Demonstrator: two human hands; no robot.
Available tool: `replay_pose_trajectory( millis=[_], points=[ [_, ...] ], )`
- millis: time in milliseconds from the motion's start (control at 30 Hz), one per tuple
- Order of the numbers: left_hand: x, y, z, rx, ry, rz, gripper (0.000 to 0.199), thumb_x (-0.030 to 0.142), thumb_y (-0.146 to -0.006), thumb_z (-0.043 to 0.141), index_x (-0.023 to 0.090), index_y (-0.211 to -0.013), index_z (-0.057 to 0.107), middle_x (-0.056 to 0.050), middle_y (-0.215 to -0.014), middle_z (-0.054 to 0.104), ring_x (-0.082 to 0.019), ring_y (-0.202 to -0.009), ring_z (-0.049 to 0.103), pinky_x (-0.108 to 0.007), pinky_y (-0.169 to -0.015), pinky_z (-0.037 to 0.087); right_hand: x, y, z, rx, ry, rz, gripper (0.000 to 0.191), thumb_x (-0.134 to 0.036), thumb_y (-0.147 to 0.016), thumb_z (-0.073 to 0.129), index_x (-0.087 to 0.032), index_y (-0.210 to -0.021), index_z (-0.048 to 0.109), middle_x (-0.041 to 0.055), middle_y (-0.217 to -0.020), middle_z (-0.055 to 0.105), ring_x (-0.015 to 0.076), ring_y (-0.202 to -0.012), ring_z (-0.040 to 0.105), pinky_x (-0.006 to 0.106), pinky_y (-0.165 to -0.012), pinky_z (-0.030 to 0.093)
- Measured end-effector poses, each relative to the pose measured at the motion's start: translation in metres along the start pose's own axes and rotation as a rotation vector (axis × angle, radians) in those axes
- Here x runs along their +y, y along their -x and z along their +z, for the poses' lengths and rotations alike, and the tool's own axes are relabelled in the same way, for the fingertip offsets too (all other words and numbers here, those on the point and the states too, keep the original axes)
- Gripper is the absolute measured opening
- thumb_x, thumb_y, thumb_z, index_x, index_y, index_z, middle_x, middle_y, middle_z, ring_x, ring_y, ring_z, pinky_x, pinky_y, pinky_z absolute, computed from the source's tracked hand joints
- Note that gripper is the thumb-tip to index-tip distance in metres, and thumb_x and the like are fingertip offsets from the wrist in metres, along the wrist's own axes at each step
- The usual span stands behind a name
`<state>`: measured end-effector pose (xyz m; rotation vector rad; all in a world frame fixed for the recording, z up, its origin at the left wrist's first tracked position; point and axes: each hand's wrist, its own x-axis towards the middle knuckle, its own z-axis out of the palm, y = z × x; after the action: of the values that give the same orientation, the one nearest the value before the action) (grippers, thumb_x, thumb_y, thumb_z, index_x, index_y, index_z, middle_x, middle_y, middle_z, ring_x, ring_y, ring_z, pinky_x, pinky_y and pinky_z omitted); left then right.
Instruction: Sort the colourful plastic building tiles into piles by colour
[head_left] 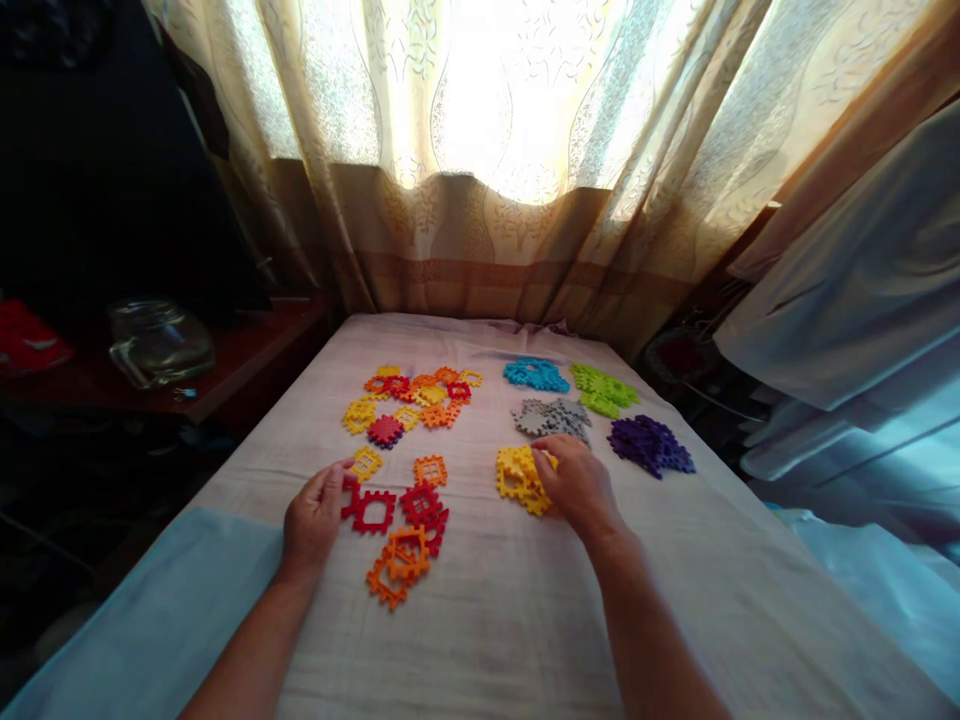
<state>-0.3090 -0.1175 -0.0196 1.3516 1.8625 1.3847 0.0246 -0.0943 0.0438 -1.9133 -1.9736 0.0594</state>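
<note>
My left hand (pixel 313 515) is closed, thumb and finger pinching the edge of a yellow interlocking tile (pixel 367 463) with window-like openings. Just under those fingertips lies a red frame tile (pixel 374 511), another red one partly hidden beside it. My right hand (pixel 579 487) reaches over a small pile of yellow tiles (pixel 517 478), its fingers closed at the pile's right edge on a yellow tile that they partly cover. Between the hands are an orange window tile (pixel 430 470), a red window tile (pixel 421 503) and overlapping orange frame tiles (pixel 409 552).
Farther back on the sheet-covered surface (pixel 495 640) lies a mixed red, orange and yellow heap (pixel 427 392). Blue (pixel 536 374), lime green (pixel 602 388), grey (pixel 551 418) and purple piles (pixel 651 445) sit at the right. A glass jug (pixel 161 343) stands on the left side table.
</note>
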Motion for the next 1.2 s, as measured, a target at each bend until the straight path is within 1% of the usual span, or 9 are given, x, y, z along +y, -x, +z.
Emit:
replay_pose_trajectory(
  millis=[67,200,300,400,533,733,867,1000,1200],
  points=[
    [0.001,0.000,0.000,0.029,0.022,0.002,0.051,0.061,-0.085,0.040,0.018,-0.091,0.067,-0.010,-0.104,0.072,-0.020,-0.083,0.070,-0.030,-0.062,0.059,-0.034,0.004,0.011,-0.060,-0.038,-0.120,0.022,-0.023,-0.091,0.049,-0.021,-0.096,0.071,0.0070,-0.103,0.070,0.0197,-0.100,0.061,0.029,-0.090,0.043],
    [0.001,-0.001,-0.002,0.124,-0.028,0.099,0.048,0.057,-0.088,0.037,0.020,-0.095,0.066,-0.010,-0.111,0.071,-0.023,-0.103,0.067,-0.036,-0.088,0.055,-0.104,0.007,0.040,-0.224,-0.062,-0.347,0.024,-0.027,-0.092,0.049,-0.024,-0.099,0.071,0.0063,-0.102,0.070,0.0197,-0.097,0.062,0.029,-0.083,0.045],
    [-0.002,-0.003,-0.002,0.158,-0.011,0.111,0.048,0.056,-0.090,0.035,0.019,-0.100,0.064,-0.011,-0.113,0.070,-0.023,-0.108,0.065,-0.037,-0.096,0.051,-0.142,-0.004,0.059,-0.299,-0.041,-0.435,0.029,-0.026,-0.091,0.048,-0.027,-0.110,0.069,0.0058,-0.108,0.069,0.0207,-0.098,0.062,0.029,-0.080,0.046],
    [-0.004,-0.004,-0.001,0.142,0.010,0.100,0.048,0.056,-0.091,0.035,0.019,-0.102,0.063,-0.012,-0.116,0.069,-0.022,-0.112,0.063,-0.036,-0.098,0.049,-0.164,-0.021,0.072,-0.339,-0.007,-0.475,0.036,-0.020,-0.090,0.046,-0.030,-0.118,0.067,0.0055,-0.113,0.067,0.0211,-0.100,0.061,0.029,-0.078,0.046],
    [-0.007,-0.004,0.001,0.138,0.014,0.105,0.052,0.059,-0.090,0.033,0.018,-0.104,0.063,-0.012,-0.115,0.069,-0.022,-0.112,0.063,-0.036,-0.098,0.049,-0.173,-0.037,0.085,-0.379,0.016,-0.517,0.030,-0.027,-0.090,0.046,-0.028,-0.106,0.072,0.0070,-0.106,0.067,0.0227,-0.094,0.061,0.030,-0.074,0.046],
    [-0.007,-0.004,0.001,0.127,0.009,0.110,0.053,0.058,-0.091,0.033,0.016,-0.105,0.063,-0.014,-0.114,0.069,-0.023,-0.111,0.063,-0.037,-0.100,0.048,-0.168,-0.041,0.096,-0.312,-0.021,-0.584,0.023,-0.027,-0.092,0.048,-0.021,-0.101,0.069,0.0086,-0.109,0.065,0.0214,-0.100,0.057,0.030,-0.083,0.045],
    [-0.006,-0.004,0.000,0.123,0.015,0.108,0.052,0.059,-0.090,0.034,0.018,-0.103,0.064,-0.013,-0.116,0.069,-0.023,-0.112,0.062,-0.037,-0.099,0.048,-0.152,-0.033,0.086,-0.187,-0.129,-0.451,0.019,-0.023,-0.094,0.047,-0.021,-0.101,0.064,0.0083,-0.112,0.063,0.0187,-0.104,0.055,0.029,-0.089,0.042],
    [-0.005,-0.004,0.000,0.117,0.004,0.099,0.052,0.060,-0.088,0.036,0.018,-0.102,0.064,-0.012,-0.116,0.069,-0.024,-0.112,0.062,-0.039,-0.101,0.046,-0.109,-0.021,0.059,-0.107,-0.169,-0.222,0.022,-0.025,-0.097,0.041,-0.022,-0.098,0.062,0.0053,-0.096,0.067,0.0171,-0.090,0.060,0.026,-0.078,0.041],
    [-0.004,-0.005,0.000,0.102,-0.030,0.100,0.051,0.058,-0.087,0.036,0.019,-0.102,0.064,-0.011,-0.116,0.069,-0.024,-0.112,0.062,-0.038,-0.101,0.047,-0.021,-0.001,0.008,-0.119,-0.043,0.035,0.022,-0.028,-0.095,0.045,-0.021,-0.093,0.066,0.0045,-0.090,0.071,0.0166,-0.080,0.062,0.025,-0.068,0.035]
  ],
)
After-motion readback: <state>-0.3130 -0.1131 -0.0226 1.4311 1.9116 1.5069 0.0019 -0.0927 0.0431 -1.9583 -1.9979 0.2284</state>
